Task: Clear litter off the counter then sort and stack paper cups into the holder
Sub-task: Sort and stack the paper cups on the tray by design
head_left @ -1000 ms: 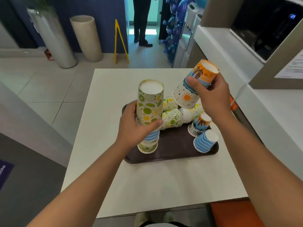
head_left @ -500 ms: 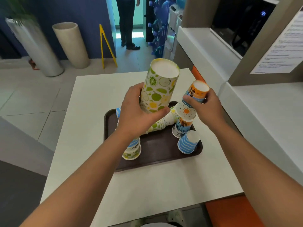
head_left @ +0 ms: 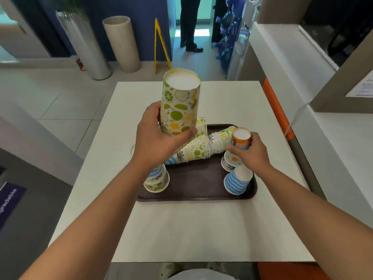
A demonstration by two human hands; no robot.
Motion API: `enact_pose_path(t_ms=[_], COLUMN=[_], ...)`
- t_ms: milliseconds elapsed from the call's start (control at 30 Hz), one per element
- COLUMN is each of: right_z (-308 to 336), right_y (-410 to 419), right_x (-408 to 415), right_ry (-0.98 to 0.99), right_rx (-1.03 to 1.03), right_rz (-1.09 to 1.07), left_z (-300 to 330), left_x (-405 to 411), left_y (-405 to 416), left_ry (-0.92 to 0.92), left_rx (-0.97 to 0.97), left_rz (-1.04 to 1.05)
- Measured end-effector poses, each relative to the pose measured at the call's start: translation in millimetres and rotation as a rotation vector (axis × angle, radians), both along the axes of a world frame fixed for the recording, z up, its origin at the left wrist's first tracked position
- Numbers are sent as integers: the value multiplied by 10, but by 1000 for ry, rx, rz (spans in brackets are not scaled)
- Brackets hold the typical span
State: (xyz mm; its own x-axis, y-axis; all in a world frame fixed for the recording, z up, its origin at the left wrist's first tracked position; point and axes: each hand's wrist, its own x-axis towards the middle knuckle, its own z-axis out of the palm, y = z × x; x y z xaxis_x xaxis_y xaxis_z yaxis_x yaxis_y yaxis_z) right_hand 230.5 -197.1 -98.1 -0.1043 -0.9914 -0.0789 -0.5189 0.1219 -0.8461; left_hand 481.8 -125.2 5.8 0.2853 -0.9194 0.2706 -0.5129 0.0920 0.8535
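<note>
Above the brown tray [head_left: 193, 196], a tall citrus-print cup stack [head_left: 179, 104] is gripped by the left hand [head_left: 159, 142]. At the tray's right side, the orange cup [head_left: 241, 138] is pinched by the right hand [head_left: 250, 152] and seated on the sun-print cup [head_left: 232, 159]. Sorting is in hand; release and another matching cup seem required next.

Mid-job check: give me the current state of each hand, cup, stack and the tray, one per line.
left hand: grips the citrus-print stack.
citrus-print stack: upside down, held above the tray.
right hand: grips the orange cup.
orange cup: upside down, set on the sun-print cup.
sun-print cup: upside down on the tray.
blue striped cup: upside down, standing free.
fallen stack: lying on its side.
tray: flat on the table.
</note>
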Motion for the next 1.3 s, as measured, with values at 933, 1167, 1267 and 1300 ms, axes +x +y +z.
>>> enact_pose_path(t_ms=[933,1167,1267,1300], right_z=[515,657,780,819], right_y=[329,265,294,307], right_x=[1461,1026,779,700], right_ry=[-445,-439,-390,-381], right_rx=[158,63,4,-15], right_rz=[181,73,18,-1], left_z=[-25,-30,-44,-43], left_x=[471,560,467,419], left_y=[141,107,74,61], left_ry=[121,140,153,152], left_rx=[-23,-14,7,10], left_rz=[-26,-61,-103,-118])
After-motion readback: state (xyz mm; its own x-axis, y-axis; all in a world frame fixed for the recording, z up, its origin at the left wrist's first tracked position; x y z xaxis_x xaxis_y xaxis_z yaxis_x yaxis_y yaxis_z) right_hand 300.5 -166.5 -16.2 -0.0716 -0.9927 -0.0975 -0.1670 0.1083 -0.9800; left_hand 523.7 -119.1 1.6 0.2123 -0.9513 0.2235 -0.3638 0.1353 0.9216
